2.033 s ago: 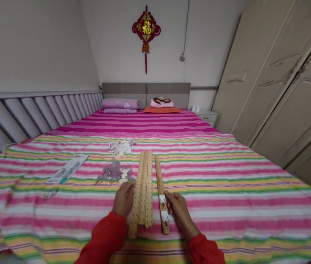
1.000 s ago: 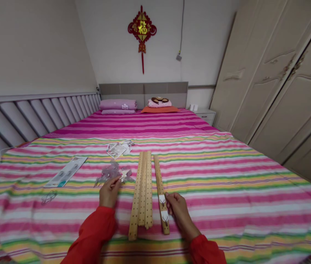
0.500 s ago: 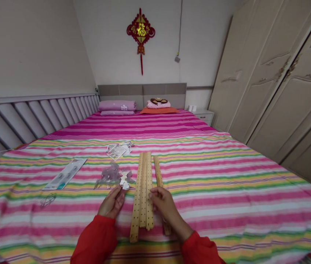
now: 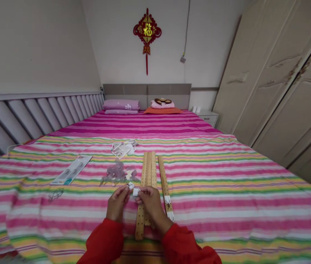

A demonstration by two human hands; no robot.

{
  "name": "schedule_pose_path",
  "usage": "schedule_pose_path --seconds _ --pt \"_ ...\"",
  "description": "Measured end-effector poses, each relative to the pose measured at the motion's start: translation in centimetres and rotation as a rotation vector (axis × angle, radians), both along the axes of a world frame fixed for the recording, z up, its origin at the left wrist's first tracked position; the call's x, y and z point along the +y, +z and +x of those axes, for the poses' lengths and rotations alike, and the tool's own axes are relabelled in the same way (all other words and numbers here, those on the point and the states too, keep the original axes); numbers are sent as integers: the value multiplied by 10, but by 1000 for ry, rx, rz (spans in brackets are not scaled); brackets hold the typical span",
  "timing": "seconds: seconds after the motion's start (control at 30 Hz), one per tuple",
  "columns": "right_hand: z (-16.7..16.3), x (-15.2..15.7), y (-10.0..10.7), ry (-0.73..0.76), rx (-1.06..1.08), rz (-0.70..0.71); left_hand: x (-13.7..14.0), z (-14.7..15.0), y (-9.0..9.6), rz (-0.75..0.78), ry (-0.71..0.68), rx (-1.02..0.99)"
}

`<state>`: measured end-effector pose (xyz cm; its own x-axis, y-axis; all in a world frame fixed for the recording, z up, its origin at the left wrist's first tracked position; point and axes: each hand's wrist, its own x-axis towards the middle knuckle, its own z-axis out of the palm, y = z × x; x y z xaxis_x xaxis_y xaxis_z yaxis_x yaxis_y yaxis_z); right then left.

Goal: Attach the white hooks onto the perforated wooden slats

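My left hand pinches a small white rounded piece with a dark edge. Close beside it, my right hand grips a small white square piece between thumb and fingers. Both hands are over the left side of a group of perforated wooden strips lying lengthwise on the bed. A separate wooden strip lies to the right, with two white pieces on its near half. Beyond my left hand, clear plastic bags hold or cover small parts, with more white pieces on them.
A long flat packet lies to the left, with a bundle of thin wire-like loops nearer me. White-framed papers or cards are farther back. A slatted rail borders the bed's left side; a wardrobe stands at right.
My right hand has moved left from the right-hand strips to meet my left hand, and now holds a white square piece. White pieces on the separate strip have come into view.
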<state>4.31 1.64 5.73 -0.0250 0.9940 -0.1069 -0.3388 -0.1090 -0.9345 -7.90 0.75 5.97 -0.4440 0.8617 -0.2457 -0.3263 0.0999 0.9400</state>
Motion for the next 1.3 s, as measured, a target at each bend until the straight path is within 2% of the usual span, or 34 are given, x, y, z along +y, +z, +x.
schedule_pose_path --seconds 0.07,0.2,0.27,0.37,0.47,0.57,0.67,0.77,0.87,0.97,1.13,1.3 --pt "8 -3 2 -7 0 16 1 -4 -5 101 -14 275" --pt "34 -4 3 -26 -73 57 6 -14 -20 400 -104 933" --pt "50 -2 2 -84 -135 98 9 -19 -28 458 -148 1169" --pt "76 2 -1 -130 -182 122 12 -24 -39 463 -185 1399" --pt "98 4 1 -105 -170 96 10 -23 -44 419 -212 1489" --pt "115 5 4 -103 -176 106 3 -15 -38 352 -176 1405" --pt "125 7 5 -125 -265 149 -1 8 -19 336 -183 1114" --pt "128 9 6 -115 -366 195 0 45 3 289 -416 718" --pt "126 11 9 -82 -423 232 7 82 17 286 -555 533" --pt "127 14 12 -66 -417 232 15 103 16 281 -605 432" --pt "136 16 11 -13 -310 154 26 109 6 268 -559 408" --pt "137 19 9 25 -293 119 40 108 17 261 -554 393"
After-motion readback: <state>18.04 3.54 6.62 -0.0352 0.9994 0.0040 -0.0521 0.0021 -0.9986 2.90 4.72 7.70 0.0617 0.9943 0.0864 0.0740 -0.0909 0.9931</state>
